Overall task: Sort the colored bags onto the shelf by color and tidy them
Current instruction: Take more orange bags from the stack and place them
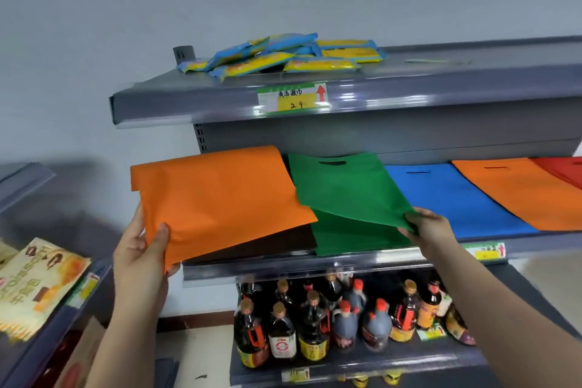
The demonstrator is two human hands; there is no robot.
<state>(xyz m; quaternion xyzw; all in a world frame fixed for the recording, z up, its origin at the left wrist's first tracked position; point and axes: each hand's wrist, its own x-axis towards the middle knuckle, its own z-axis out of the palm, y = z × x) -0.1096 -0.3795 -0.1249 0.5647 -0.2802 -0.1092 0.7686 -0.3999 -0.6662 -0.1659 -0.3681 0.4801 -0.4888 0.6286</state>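
Head view of a grey metal store shelf [315,264] fitted with a clear plastic price rail along its front lip. The left hand [141,249] grips the lower left corner of a flat orange fabric bag [217,198], thumb curled over the top face and fingers beneath; the bag is matte, rectangular, non-woven in look, and tilted, its near edge raised off the shelf and overhanging the rail. The right hand [428,227] pinches the lower right corner of a green bag [346,189] of the same material, lifting it off a second green bag [352,236] lying flat beneath; an oblong die-cut handle slot shows near the upper edge of the raised one. Further right on the same shelf lie a blue bag [447,198], a second orange bag [529,195] overlapping its right side, and a red bag [563,172] at the frame's edge, all flat and smooth. A dark sheet [267,246] shows under the held orange bag. The upper shelf carries a loose pile of glossy blue-and-yellow packets [283,53] above a green-and-yellow price label [293,98] with a red arrow. The lower shelf holds dark glass bottles [315,318] with gold or red caps. At left, a neighbouring shelf bears printed snack bags [34,283]. The back wall [94,25] is plain pale grey.
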